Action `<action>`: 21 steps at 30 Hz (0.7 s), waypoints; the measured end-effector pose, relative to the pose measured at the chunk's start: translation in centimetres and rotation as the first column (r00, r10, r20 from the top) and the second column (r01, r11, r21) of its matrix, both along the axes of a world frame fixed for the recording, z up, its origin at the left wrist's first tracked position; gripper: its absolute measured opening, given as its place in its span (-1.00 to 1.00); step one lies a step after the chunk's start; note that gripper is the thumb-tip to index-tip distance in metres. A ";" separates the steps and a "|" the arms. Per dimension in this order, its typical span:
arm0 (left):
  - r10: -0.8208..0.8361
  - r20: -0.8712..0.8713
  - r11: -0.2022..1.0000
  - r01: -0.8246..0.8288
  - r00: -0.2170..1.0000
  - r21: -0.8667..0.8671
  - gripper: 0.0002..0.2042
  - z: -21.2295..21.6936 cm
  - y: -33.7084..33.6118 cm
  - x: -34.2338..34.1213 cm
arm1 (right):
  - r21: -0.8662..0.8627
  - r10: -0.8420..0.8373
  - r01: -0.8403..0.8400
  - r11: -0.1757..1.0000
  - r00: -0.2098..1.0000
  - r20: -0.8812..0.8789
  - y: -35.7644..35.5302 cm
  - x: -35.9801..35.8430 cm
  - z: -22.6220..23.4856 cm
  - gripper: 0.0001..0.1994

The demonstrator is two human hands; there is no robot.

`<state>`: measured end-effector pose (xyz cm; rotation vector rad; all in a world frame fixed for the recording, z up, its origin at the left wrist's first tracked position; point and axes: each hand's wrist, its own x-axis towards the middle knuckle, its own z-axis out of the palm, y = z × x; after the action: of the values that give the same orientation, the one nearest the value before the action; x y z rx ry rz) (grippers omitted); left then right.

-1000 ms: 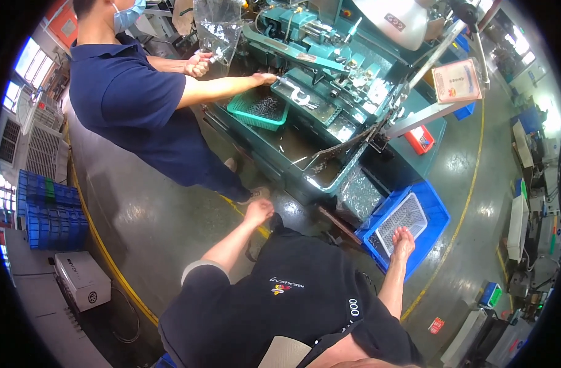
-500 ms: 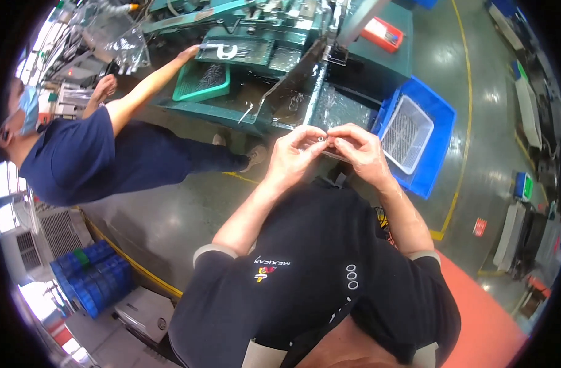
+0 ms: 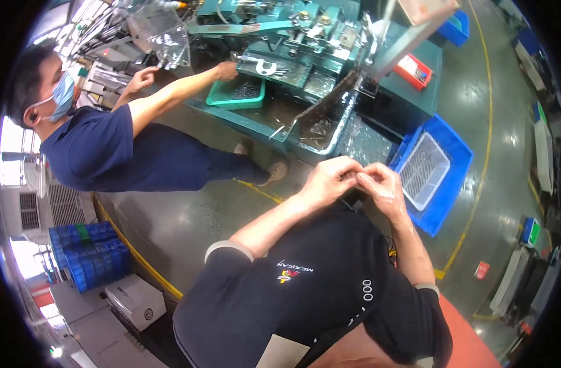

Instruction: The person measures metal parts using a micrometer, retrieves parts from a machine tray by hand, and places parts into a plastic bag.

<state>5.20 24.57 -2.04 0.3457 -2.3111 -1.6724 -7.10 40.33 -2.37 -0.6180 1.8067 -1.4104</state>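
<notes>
Floor [image 3: 188,230]: smooth grey, with glossy patches of reflected light
Left floor line [image 3: 151,273]: yellow, running diagonally
Right floor line [image 3: 491,110]: yellow, curved by the lens
Windows [image 3: 11,150]: bright, at the far left edge
Left side: vented grey cabinet [image 3: 65,205], stacked blue crates [image 3: 96,264]
Near right: coral-red surface [image 3: 468,334]
Light: bright, whitish

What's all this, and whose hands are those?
A camera on someone's head looks down; its wide lens bends the edges. Nearest are that person's bare left hand and right hand, fingertips together, hiding anything between them. Ahead is a teal workshop machine; a micrometer, a measuring tool, lies on its tray. A green basket of small parts is near it. To the right, a blue crate holds a white basket. The other person, wearing dark blue, is standing left.
</notes>
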 end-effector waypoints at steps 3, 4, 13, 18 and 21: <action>0.010 -0.051 0.999 -0.013 0.999 -0.047 -0.80 -0.6 0.0 0.0 | 0.052 0.013 -0.016 0.999 0.999 0.047 -0.1 0.0 0.5 -0.77; 0.010 -0.047 1.000 -0.010 0.999 -0.013 -0.80 -0.6 -0.1 0.2 | 0.052 0.014 -0.015 0.999 1.000 0.025 -0.3 0.3 1.1 -0.76; 0.069 -0.003 0.976 -0.067 0.998 0.207 -0.80 -0.8 -0.6 1.2 | -0.038 0.036 -0.038 0.999 0.998 -0.060 -1.2 0.7 0.9 -0.79; 0.142 -0.170 0.984 -0.121 0.975 0.129 -0.80 -1.8 -0.7 1.6 | -0.067 0.018 -0.013 0.998 0.997 0.075 -1.8 1.2 1.2 -0.81; 0.156 -0.260 0.986 -0.164 0.953 -0.009 -0.79 -1.8 -0.9 1.5 | -0.099 -0.021 0.037 0.994 0.987 0.158 -2.2 1.4 1.2 -0.82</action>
<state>6.69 23.65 -3.85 0.2818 -2.0583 -1.5047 -5.70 38.14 -1.17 -0.5192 1.6343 -1.5346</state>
